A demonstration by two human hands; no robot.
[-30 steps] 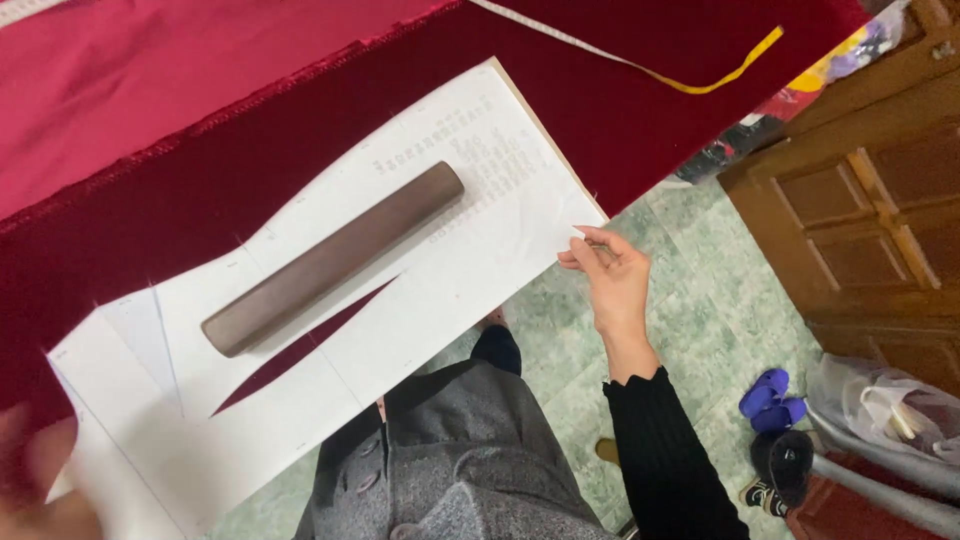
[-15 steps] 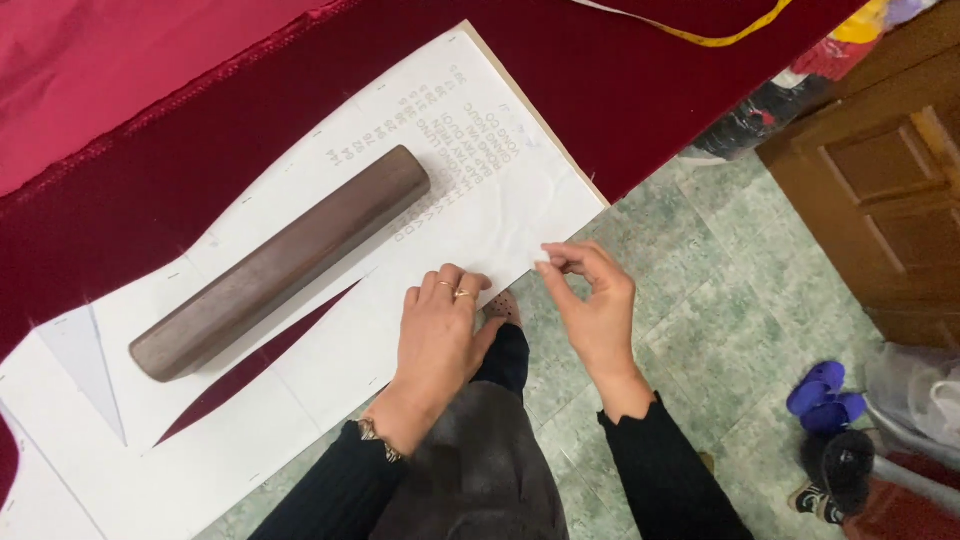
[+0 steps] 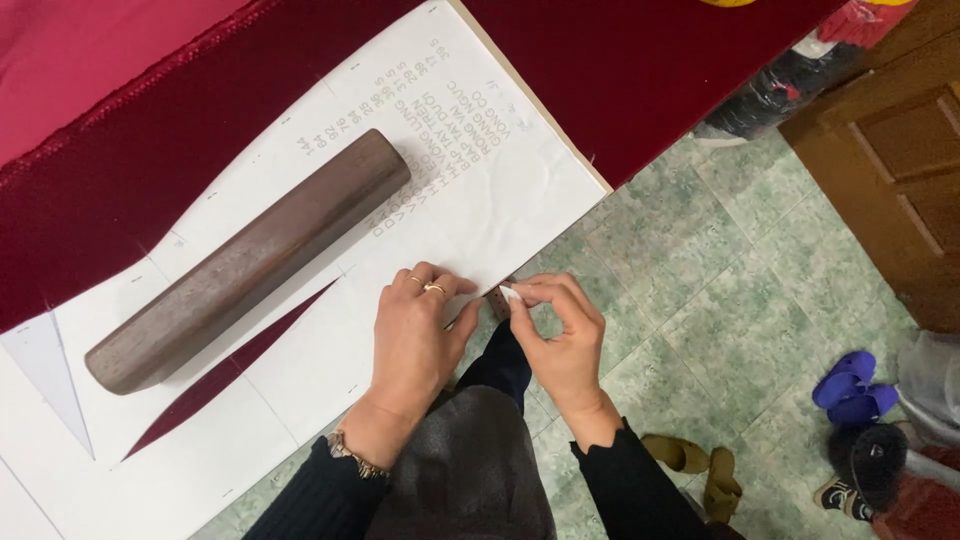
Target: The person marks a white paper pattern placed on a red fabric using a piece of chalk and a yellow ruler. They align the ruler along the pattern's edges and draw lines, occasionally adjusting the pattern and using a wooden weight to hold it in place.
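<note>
At the far left, dark red velvet cloth (image 3: 90,210) covers the table, with a paler pink fabric (image 3: 90,60) lying over it in the upper corner. On the velvet lies a white paper pattern (image 3: 500,190) with handwriting near its top, and a long dark wooden bar (image 3: 250,260) rests diagonally on it as a weight, beside a narrow dart-shaped cut-out that shows the red beneath. Further right, the left hand (image 3: 415,335) lies flat and spread on the paper's lower edge, pressing it down, with rings on two fingers and a bracelet at the wrist. Just beside it, the right hand (image 3: 560,340) pinches a small white piece of tailor's chalk (image 3: 508,293) between thumb and fingertips, its tip at the paper's edge. At the right, green tiled floor (image 3: 720,290), tan sandals (image 3: 700,465), blue slippers (image 3: 845,385) and a wooden cabinet (image 3: 900,170) show.
</note>
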